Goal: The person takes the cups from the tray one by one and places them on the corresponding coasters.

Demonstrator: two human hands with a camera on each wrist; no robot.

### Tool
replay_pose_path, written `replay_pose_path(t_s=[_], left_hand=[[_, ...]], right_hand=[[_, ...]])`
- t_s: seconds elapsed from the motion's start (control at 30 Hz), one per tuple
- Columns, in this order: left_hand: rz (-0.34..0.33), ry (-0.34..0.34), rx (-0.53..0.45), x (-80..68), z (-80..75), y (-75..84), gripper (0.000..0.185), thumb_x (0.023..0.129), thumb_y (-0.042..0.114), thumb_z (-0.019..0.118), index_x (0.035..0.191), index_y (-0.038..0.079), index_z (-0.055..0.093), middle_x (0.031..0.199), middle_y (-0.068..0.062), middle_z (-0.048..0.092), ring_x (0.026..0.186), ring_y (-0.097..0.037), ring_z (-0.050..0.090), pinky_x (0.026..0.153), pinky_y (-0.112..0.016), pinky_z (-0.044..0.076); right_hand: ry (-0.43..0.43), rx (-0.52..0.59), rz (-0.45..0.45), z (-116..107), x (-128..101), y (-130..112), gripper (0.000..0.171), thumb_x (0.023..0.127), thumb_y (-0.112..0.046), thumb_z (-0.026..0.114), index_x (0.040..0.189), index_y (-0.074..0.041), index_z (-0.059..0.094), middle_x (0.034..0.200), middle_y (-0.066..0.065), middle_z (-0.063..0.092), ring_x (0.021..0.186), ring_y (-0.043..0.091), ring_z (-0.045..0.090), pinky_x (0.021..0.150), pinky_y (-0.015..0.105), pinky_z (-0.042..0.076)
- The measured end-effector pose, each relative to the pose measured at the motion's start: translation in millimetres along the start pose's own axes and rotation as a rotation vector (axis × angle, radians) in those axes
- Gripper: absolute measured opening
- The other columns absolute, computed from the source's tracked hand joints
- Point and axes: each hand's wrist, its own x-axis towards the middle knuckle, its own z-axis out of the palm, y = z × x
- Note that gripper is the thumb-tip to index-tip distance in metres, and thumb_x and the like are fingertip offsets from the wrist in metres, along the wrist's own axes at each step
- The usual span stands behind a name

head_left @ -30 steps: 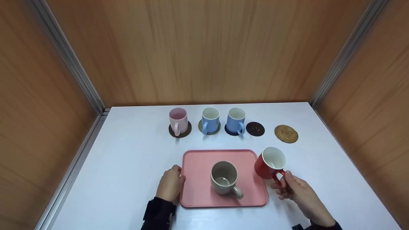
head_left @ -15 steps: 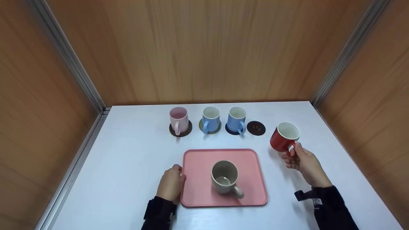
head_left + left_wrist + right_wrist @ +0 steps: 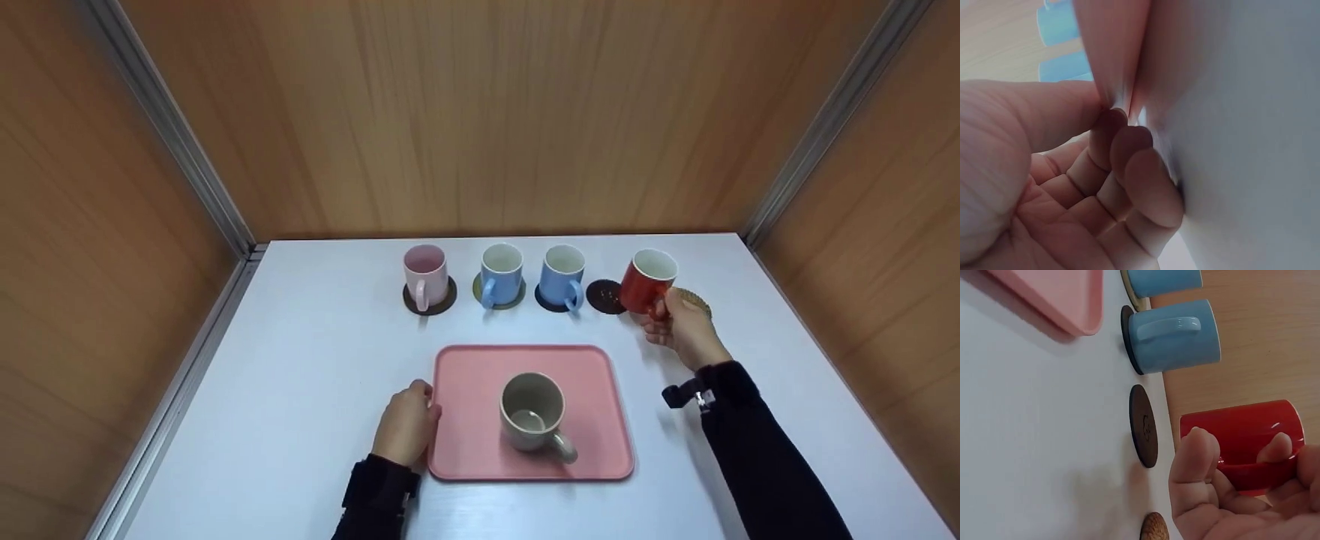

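Currently, a red mug [image 3: 647,282] is being held by its handle in the right hand [image 3: 684,330], whose grip is being kept curled round that handle; the right wrist view shows the fingers [image 3: 1195,455] wrapped about it. The mug is being carried in the air, above the gap between a dark coaster [image 3: 604,296] and a woven coaster [image 3: 700,303], both lying well behind the pink tray [image 3: 465,420] on the white desk [image 3: 300,375].

The tray's left edge is being pinched by the left hand [image 3: 405,429], its grip being closed on the rim with the thumb on top and the fingers [image 3: 1129,152] beneath, as the left wrist view shows. A grey mug [image 3: 532,412] is being carried upright near the tray's middle, handle turned toward the person.

Behind the tray, a pink mug [image 3: 425,271] and two blue mugs [image 3: 501,270] [image 3: 562,272] are being kept upright in a row, each on its own coaster, left of the dark coaster.
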Motion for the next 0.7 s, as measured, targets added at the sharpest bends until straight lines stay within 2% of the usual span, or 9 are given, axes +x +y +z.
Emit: replay_pose_path(t_s=[0.1, 0.17, 0.33, 0.7], left_hand=[[0.012, 0.003, -0.002, 0.6, 2.7, 1.8, 0.024, 0.1, 0.009, 0.072, 0.118, -0.006, 0.068, 0.104, -0.02, 0.077, 0.095, -0.031, 0.075, 0.083, -0.047, 0.062], [0.033, 0.011, 0.001, 0.4, 5.0, 3.2, 0.023, 0.099, 0.008, 0.072, 0.117, -0.007, 0.068, 0.103, -0.021, 0.077, 0.096, -0.034, 0.076, 0.083, -0.048, 0.063], [0.066, 0.015, 0.007, -3.7, 9.2, 6.8, 0.022, 0.098, 0.006, 0.074, 0.115, -0.007, 0.069, 0.103, -0.023, 0.076, 0.097, -0.036, 0.076, 0.084, -0.049, 0.063], [0.053, -0.007, 0.001, -7.1, 6.5, 8.5, 0.024, 0.099, 0.008, 0.073, 0.117, -0.006, 0.068, 0.103, -0.021, 0.076, 0.096, -0.035, 0.075, 0.084, -0.049, 0.062]], right_hand=[[-0.011, 0.099, 0.042, 5, 16, 1, 0.05, 0.114, -0.052, 0.031, 0.099, -0.009, 0.052, 0.096, 0.004, 0.069, 0.087, 0.017, 0.071, 0.083, 0.031, 0.062], [-0.008, 0.125, 0.071, 7, 24, 4, 0.049, 0.114, -0.052, 0.032, 0.1, -0.009, 0.051, 0.098, 0.006, 0.071, 0.089, 0.018, 0.072, 0.084, 0.03, 0.062], [-0.011, 0.11, 0.104, 8, 34, 11, 0.049, 0.115, -0.052, 0.027, 0.105, -0.009, 0.049, 0.104, 0.01, 0.069, 0.094, 0.018, 0.071, 0.088, 0.03, 0.061], [-0.038, 0.131, 0.094, 13, 34, 19, 0.05, 0.114, -0.051, 0.027, 0.108, -0.007, 0.049, 0.106, 0.011, 0.065, 0.095, 0.02, 0.069, 0.088, 0.033, 0.061]])
